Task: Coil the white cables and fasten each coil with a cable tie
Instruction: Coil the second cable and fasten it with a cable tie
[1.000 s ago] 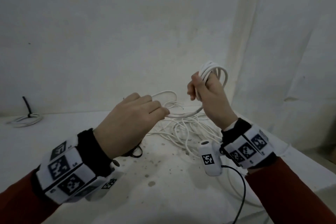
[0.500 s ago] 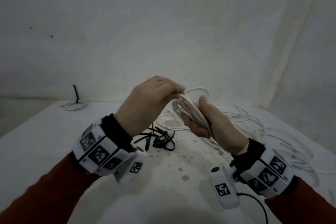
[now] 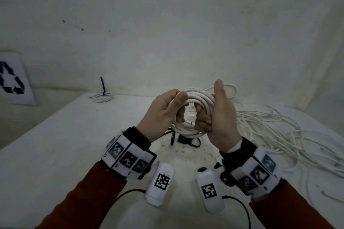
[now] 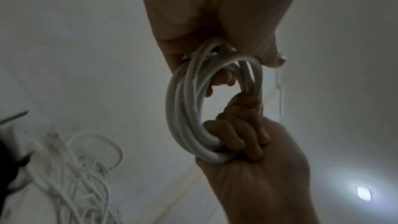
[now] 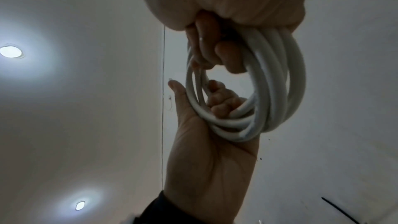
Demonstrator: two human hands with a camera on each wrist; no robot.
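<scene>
1. Between the two raised hands, a coil of white cable (image 3: 195, 115) is held above the table (image 3: 55, 154), its loops bundled into a ring several turns thick.
2. On the coil's right side, the right hand (image 3: 219, 122) is clamped on the bundle: its fingers (image 4: 237, 135) curl through the ring and round the strands, while the thumb points upward.
3. On the coil's left side, the left hand (image 3: 163, 115) grips the upper left part of the ring, thumb on the outside and fingertips (image 5: 224, 101) hooked inside the loop.
4. Just beyond and below the hands, a small heap of black cable ties (image 3: 184, 139) lies on the stained tabletop.
5. Out to the right of the right hand, a loose tangle of white cable (image 3: 279, 132) sprawls across the table, uncoiled.
6. Well beyond the left hand, near the far edge by the wall, a finished coil (image 3: 102, 97) lies flat, with the black tail of its tie (image 3: 103, 85) standing upright.
7. Far off to the left of the left hand, a sheet with a recycling symbol (image 3: 13, 80) leans against the wall.
</scene>
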